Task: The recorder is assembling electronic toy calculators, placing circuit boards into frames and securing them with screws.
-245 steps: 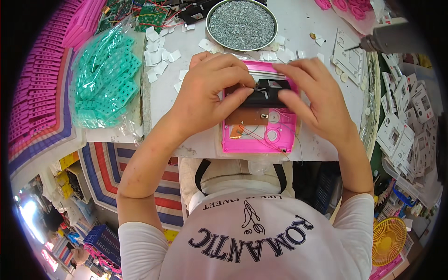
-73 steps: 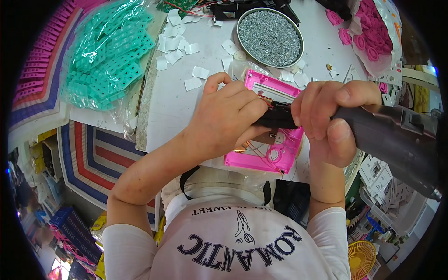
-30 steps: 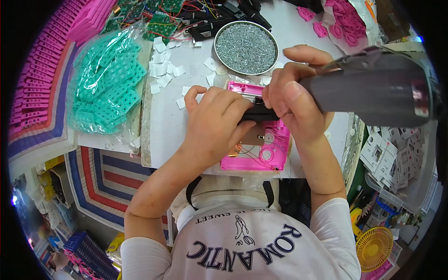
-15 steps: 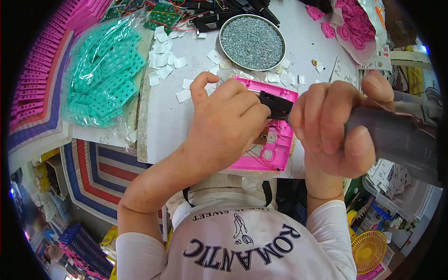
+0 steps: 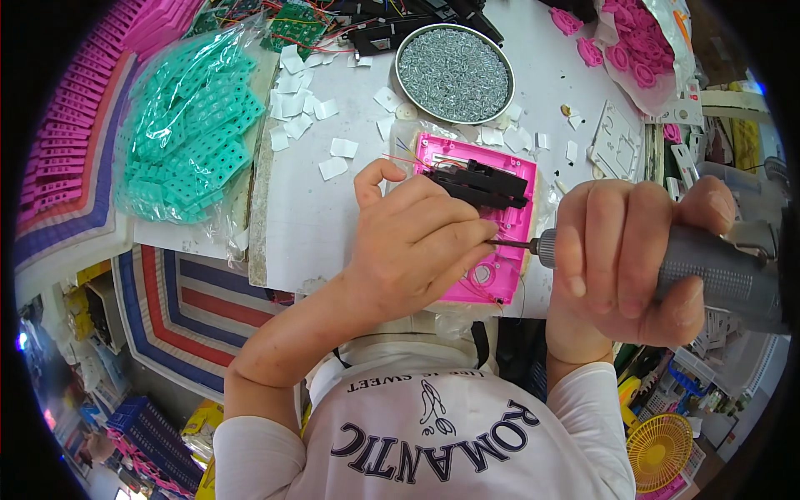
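Observation:
My right hand (image 5: 612,258) wraps round a dark grey electric screwdriver (image 5: 721,275), held sideways. Its thin bit (image 5: 512,243) points left and reaches the fingertips of my left hand (image 5: 417,242). Those fingers are bent and pressed together over a shallow pink plastic casing (image 5: 521,271); anything between them is hidden. Inside the casing, just beyond my left fingers, lies a black plastic part (image 5: 479,183). Thin red wires stick out near its left end, and a pink wire loop sits lower in the casing.
A round metal dish (image 5: 455,122) full of small screws stands behind the casing. White paper squares (image 5: 292,104) are scattered left of it. At left lies a clear bag of turquoise parts (image 5: 187,137); pink parts (image 5: 637,46) fill a bag at far right. Circuit boards (image 5: 296,25) lie at the back.
My right hand and the screwdriver have moved right and nearer to me, showing the bit. My left hand has shifted slightly right and nearer, uncovering more of the black part.

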The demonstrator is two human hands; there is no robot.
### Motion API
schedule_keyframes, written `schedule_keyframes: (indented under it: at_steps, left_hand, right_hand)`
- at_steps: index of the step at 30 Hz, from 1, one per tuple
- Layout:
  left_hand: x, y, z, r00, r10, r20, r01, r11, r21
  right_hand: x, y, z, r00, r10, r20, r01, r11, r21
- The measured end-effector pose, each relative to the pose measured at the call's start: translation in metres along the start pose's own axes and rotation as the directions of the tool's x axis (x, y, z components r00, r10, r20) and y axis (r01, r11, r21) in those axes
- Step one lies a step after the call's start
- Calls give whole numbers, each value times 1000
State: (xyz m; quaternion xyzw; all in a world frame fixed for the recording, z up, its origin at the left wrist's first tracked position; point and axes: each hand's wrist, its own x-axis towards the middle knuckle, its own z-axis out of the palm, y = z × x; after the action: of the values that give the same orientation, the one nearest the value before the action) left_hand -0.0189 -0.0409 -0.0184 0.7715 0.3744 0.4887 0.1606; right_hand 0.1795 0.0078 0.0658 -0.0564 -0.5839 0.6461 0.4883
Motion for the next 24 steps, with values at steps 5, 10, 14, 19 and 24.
schedule_keyframes:
  at_steps: [5, 10, 14, 19, 24]
  left_hand:
    - [3, 0, 5, 998, -59, -15, 59, 998, -13]
    - [19, -30, -3, 976, -106, 189, 37, 942, 335]
    - [33, -36, -11, 975, 44, 216, -107, 951, 290]
    - [14, -24, -34, 964, -21, 263, -35, 978, 207]
    - [-11, -17, -36, 931, -141, 337, 89, 982, 164]
  right_hand:
    - [1, -4, 1, 998, -5, -56, 9, 998, 66]
    - [6, 4, -31, 981, -102, -168, 91, 993, -72]
    - [11, -5, -65, 934, -252, -254, 64, 816, -574]
    - [-34, -20, -12, 946, -322, -31, -39, -16, -999]
    - [-68, 36, -13, 977, 213, 3, -49, 237, -970]
